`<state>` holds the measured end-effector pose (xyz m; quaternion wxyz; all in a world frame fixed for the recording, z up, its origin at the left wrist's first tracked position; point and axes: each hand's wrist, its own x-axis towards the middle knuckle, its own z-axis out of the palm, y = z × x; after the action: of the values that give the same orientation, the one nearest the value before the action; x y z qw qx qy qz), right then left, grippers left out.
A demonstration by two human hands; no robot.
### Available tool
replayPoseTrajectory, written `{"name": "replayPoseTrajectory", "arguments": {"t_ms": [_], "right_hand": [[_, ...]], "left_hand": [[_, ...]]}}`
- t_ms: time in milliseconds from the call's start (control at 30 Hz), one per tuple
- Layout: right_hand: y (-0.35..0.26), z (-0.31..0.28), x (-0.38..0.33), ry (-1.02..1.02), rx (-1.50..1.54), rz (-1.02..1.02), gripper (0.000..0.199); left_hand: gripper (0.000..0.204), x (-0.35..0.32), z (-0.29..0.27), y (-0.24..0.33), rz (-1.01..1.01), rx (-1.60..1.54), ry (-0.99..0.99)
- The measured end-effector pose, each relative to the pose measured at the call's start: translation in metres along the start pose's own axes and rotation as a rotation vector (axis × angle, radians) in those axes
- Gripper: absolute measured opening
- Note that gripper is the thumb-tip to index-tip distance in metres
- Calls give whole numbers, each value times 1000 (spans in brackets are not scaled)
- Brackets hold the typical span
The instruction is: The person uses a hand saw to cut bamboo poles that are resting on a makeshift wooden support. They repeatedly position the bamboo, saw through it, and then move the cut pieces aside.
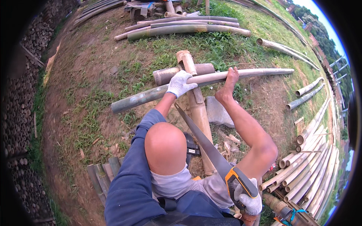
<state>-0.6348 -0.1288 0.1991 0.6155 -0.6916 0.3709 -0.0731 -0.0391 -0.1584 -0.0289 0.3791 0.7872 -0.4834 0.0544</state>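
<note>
My left hand [181, 83], in a white knitted glove, is closed around a long bamboo pole [141, 98] that lies slantwise in front of me. The pole rests across a bamboo support [199, 113], made of a sloping post with a short thick bamboo piece [166, 76] beside it. My bare foot [227, 86] presses on the pole to the right of the hand. Near my lap, my right hand [250, 201], also gloved, grips the orange and black handle of a handsaw [205, 145]. The saw's blade points up and left, its tip below the pole and apart from it.
A grey stone block [219, 112] sits right of the support. Bamboo poles [188, 30] lie across the grass ahead, and a large stack of cut poles [309, 173] is at the right. More bamboo pieces [101, 177] lie at lower left. Stacked bamboo [19, 124] lines the far left.
</note>
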Motion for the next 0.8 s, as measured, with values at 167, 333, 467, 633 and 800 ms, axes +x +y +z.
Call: {"name": "replayPoseTrajectory", "arguments": {"t_ms": [167, 333, 467, 633, 800], "right_hand": [[11, -51, 5, 139, -10, -190, 73], [15, -56, 34, 63, 420, -337, 82], [3, -11, 96, 14, 126, -384, 74], [-13, 77, 196, -1, -60, -328, 41], [-15, 149, 264, 13, 72, -422, 39]], "left_hand": [[57, -12, -18, -23, -63, -170, -66], [52, -47, -71, -52, -197, -68, -64], [78, -61, -82, -40, -145, 193, -275], [94, -58, -90, -31, -155, 310, -362], [94, -60, -80, -32, -145, 329, -327]]}}
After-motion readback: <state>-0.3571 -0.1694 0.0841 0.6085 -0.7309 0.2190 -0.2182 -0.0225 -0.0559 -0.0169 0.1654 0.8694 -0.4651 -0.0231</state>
